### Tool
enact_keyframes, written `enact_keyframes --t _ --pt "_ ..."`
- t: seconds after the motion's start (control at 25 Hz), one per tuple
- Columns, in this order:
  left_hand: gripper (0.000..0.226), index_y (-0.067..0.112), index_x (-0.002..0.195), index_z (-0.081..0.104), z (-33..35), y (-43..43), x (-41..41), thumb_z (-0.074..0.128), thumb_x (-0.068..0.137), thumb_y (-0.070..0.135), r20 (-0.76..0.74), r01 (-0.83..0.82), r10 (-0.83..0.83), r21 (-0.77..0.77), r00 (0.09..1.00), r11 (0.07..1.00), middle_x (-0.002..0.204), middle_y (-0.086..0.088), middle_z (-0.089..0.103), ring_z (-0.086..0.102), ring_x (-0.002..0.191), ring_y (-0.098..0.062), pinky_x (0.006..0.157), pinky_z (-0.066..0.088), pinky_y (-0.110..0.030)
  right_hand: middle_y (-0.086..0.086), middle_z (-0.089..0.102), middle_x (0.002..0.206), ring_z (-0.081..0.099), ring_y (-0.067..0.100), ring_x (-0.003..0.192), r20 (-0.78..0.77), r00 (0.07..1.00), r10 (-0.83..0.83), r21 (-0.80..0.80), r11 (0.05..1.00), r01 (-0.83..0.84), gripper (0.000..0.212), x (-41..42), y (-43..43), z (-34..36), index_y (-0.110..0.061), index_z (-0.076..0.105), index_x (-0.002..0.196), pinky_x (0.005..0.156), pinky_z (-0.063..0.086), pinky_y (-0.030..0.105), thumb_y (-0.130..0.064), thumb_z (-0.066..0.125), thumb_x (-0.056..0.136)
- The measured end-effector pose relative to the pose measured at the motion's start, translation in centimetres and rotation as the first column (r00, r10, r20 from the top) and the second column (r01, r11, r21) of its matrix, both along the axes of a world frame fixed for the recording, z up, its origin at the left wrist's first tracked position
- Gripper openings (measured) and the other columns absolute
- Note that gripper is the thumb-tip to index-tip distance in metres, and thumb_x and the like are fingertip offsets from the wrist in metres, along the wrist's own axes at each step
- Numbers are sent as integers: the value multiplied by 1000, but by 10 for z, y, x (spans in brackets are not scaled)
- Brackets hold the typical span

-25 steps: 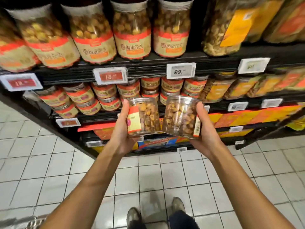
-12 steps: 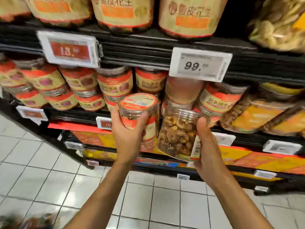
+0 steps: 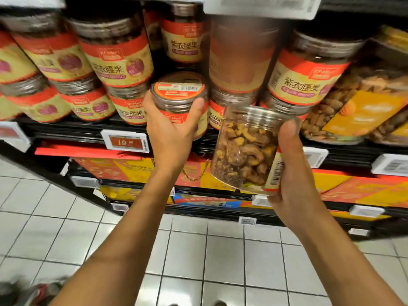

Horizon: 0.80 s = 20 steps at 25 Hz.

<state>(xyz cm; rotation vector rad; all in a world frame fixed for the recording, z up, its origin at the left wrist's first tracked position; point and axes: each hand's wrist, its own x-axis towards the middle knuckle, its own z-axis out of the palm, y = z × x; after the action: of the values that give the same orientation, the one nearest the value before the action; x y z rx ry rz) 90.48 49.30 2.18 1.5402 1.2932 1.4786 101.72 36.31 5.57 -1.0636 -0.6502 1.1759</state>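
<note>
Now: left hand (image 3: 170,135) fingers curled round labelled jar (image 3: 179,93); right hand (image 3: 294,175) fingers wrapped round clear nut jar (image 3: 242,146).

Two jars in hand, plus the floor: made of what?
Right-hand jar: probably clear glossy plastic; nuts show through the wall, ridged top. Left-hand jar: looks the same, with a printed paper-like label on its lid. Floor: glazed white tile, dark grout lines.

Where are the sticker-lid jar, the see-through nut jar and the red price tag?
sticker-lid jar (image 3: 178,89): head view, its lid.
see-through nut jar (image 3: 244,149): head view, its clear side.
red price tag (image 3: 125,142): head view, its screen.
</note>
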Motion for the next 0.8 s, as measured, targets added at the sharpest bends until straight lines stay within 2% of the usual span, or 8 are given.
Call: enact_keyframes --t 0.16,0.32,0.4,0.48,0.56,0.64,0.68,0.8 --pt "86 1 138 30 -4 -9 -3 72 76 43 -55 -19 20 20 998 1000 134 -12 45 45 125 -22 107 37 -32 -8 72 107 67 13 103 -11 999 38 28 999 -38 60 -3 -3 1 -41 70 94 81 56 30 -73 69 44" --pt "93 -6 139 28 -2 -13 3 72 75 45 -147 -92 101 67 984 993 134 -20 33 32 129 -28 112 28 -43 -7 71 108 67 13 103 -19 999 37 0 999 -37 65 -6 -3 -5 -39 69 97 81 56 30 -73 72 42" --pt "96 -3 142 22 -8 -22 -9 68 76 50 -128 -105 110 45 986 993 135 -13 25 24 129 -18 114 20 -35 -9 71 107 67 12 102 -15 999 36 -21 999 -37 65 -7 -3 -7 -39 68 97 82 56 31 -73 72 42" --pt "82 -3 142 25 -25 -44 -31 61 84 42 -240 -89 131 179 962 980 135 -11 24 25 131 -17 113 21 -30 -11 72 103 68 9 99 -16 1000 -2 -66 998 1 63 -5 -1 -5 -38 66 97 82 57 29 -70 72 43" --pt "64 -7 137 37 -44 -68 -45 60 88 26 -544 72 147 360 826 930 138 -22 34 31 133 -30 111 31 -41 -13 73 98 69 7 95 -14 1000 -18 -62 998 17 52 -3 1 -3 -39 69 90 76 57 25 -68 67 47" --pt "59 -6 134 43 -58 -71 -48 65 85 19 -741 260 144 401 656 879 142 -24 34 33 134 -39 107 35 -54 -13 73 98 68 6 95 -8 1000 -26 -60 998 25 51 -3 3 1 -40 70 89 75 57 23 -68 61 47" --pt "61 -4 135 43 -58 -66 -44 67 83 18 -777 288 135 381 615 879 144 -21 29 32 135 -40 108 33 -55 -13 73 100 68 6 96 -8 999 -41 -68 997 40 55 -3 4 2 -39 69 91 75 57 23 -68 60 46" --pt "67 -3 137 39 -51 -50 -38 70 83 22 -799 272 120 336 590 902 145 -18 22 30 136 -40 109 25 -50 -13 73 100 68 6 96 -4 998 -62 -76 995 61 57 -3 5 1 -37 68 93 74 56 22 -68 60 45"
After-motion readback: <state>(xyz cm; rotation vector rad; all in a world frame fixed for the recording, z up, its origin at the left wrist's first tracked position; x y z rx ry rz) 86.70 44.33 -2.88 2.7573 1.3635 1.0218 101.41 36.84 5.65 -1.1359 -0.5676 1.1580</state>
